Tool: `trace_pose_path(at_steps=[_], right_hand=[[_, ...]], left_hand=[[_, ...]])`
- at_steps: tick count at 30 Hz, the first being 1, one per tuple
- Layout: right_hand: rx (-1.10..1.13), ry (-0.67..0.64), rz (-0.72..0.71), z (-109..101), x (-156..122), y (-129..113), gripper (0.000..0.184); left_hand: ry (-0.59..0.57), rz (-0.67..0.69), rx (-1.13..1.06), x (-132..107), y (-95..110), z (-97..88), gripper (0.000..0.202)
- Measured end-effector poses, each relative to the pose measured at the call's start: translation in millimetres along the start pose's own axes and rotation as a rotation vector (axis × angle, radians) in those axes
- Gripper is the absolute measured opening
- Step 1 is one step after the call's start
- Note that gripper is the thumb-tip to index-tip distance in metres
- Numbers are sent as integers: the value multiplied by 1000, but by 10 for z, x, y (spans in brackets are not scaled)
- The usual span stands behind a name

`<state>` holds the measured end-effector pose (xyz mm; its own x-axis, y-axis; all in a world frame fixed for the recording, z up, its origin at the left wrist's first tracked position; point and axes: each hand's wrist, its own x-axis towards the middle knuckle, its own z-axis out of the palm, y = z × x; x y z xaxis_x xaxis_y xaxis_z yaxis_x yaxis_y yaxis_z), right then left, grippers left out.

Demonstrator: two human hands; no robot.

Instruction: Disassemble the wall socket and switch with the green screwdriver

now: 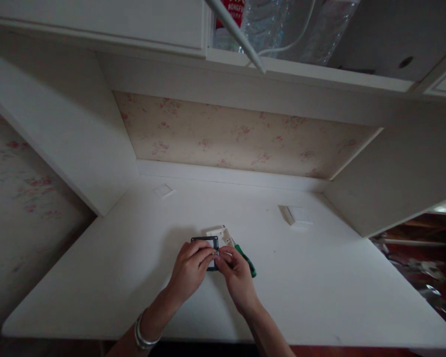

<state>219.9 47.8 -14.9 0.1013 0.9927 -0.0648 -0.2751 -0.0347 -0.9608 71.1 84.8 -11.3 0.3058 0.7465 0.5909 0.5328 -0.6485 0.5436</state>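
My left hand (191,267) grips a small flat square piece with a black frame and pale middle (215,242), its fingers lying over the front. Against the right edge of this piece, the fingers of my right hand (240,282) pinch together. A tiny shiny bit shows between the two hands, too small to name. Just behind them on the tabletop lies a white open plastic housing (223,234). A screwdriver with a green handle (248,263) rests beside my right hand, partly covered by it.
On the white tabletop (126,292) lie a thin square white frame (164,190) at the back left and a white switch-like block (298,215) at the back right. Side panels and an overhead shelf (312,69) with plastic-wrapped bottles enclose it. A white rod (241,37) hangs down above.
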Motion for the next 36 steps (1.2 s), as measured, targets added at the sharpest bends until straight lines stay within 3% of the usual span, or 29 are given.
trace_pose_path(at_steps=[9,14,16,18,22,25,30,36], right_hand=[[-79,121,-69,153,3,63,20],[-64,137,-48,167,2,94,19],[-14,125,-25,138,-16,91,20],[17,124,-2,89,-45,79,22],[51,141,50,-21,-136,55,25],[68,144,87,-73,-227,66,28],[61,194,94,-144,-378,94,30],[69,257,109,-322,-473,64,29]], left_hand=[[188,-90,-41,-108,11,144,15],[218,-190,-35,32,-72,12,15],[216,-287,2,124,-302,-101,19],[171,-376,42,210,-673,-231,23],[-85,-542,227,378,-1560,-456,28],[-188,-531,264,560,-2037,-519,24],[-286,-419,309,934,-2427,-424,18],[-293,-493,410,1264,-2778,-379,23]])
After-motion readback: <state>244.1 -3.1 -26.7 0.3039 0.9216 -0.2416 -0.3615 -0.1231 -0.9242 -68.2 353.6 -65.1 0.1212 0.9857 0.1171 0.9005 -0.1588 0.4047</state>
